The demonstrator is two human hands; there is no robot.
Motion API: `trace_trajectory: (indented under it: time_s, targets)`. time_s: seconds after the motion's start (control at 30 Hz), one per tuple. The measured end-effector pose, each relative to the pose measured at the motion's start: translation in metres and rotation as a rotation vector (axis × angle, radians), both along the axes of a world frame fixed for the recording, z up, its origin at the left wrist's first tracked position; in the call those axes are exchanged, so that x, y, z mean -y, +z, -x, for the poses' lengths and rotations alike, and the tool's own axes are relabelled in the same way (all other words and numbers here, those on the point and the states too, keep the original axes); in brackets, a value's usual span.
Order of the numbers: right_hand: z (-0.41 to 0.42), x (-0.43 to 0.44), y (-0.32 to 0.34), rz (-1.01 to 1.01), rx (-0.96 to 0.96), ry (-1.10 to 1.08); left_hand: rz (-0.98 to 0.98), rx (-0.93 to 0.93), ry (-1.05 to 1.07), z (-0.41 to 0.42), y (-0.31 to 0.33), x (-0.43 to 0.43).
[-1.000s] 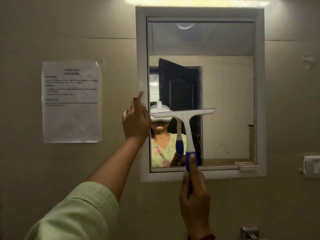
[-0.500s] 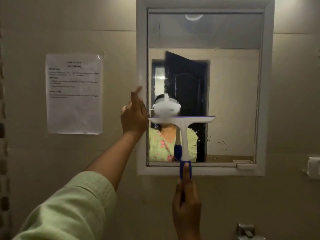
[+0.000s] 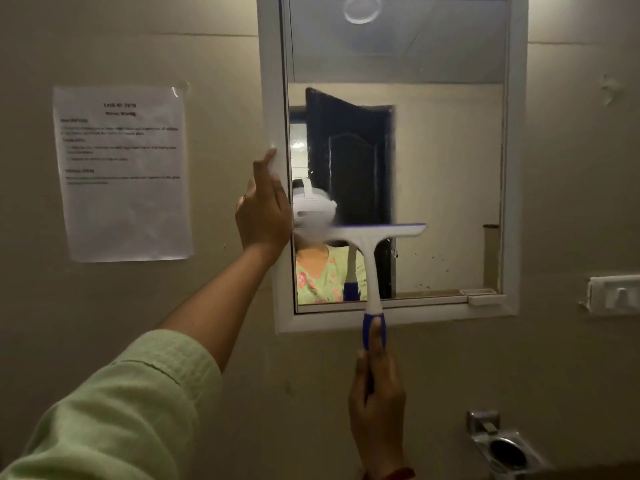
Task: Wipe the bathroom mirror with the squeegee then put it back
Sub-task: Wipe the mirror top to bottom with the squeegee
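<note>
I hold one squeegee (image 3: 372, 252) in my right hand (image 3: 377, 407), grip closed around its blue handle, its blade lying on the lower part of the one mirror (image 3: 446, 161). My left hand (image 3: 263, 211), fingers open, rests on the mirror's left frame. One paper sheet (image 3: 123, 171) hangs left of the mirror.

Right hand (image 3: 377, 403) gripping squeegee (image 3: 372, 244), mirror (image 3: 450, 168)

Your white-and-blue plastic squeegee (image 3: 372, 258) lies against the white-framed wall mirror (image 3: 450, 168); the taped paper sheet (image 3: 124, 174) hangs left, the metal holder (image 3: 502, 448) below right.
</note>
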State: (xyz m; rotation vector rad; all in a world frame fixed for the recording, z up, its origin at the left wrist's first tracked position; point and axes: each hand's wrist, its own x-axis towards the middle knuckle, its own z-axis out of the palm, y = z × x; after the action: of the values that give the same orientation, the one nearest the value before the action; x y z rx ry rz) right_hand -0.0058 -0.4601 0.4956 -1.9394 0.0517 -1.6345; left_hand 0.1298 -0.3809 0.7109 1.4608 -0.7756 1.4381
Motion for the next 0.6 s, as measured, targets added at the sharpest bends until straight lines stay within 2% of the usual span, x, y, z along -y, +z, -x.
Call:
trace_trajectory:
  time_s: [0.07, 0.27, 0.4, 0.5, 0.6]
  targets:
    - [0.002, 0.002, 0.000, 0.000, 0.008, -0.014, 0.006, 0.000, -0.006, -0.002, 0.000, 0.001]
    - [0.001, 0.009, 0.058, -0.013, 0.159, 0.004, -0.013, -0.022, -0.005, 0.001, 0.001, 0.001]
    - [0.004, 0.014, 0.011, 0.068, 0.041, 0.008, -0.020, -0.019, 0.015, 0.000, 0.000, 0.000]
    - [0.007, 0.020, -0.024, 0.038, -0.045, 0.017, -0.013, -0.042, 0.030, -0.001, 0.000, 0.000]
    - [0.006, 0.022, 0.001, 0.015, 0.032, 0.018, -0.025, -0.046, 0.022, -0.002, 0.000, 0.001]
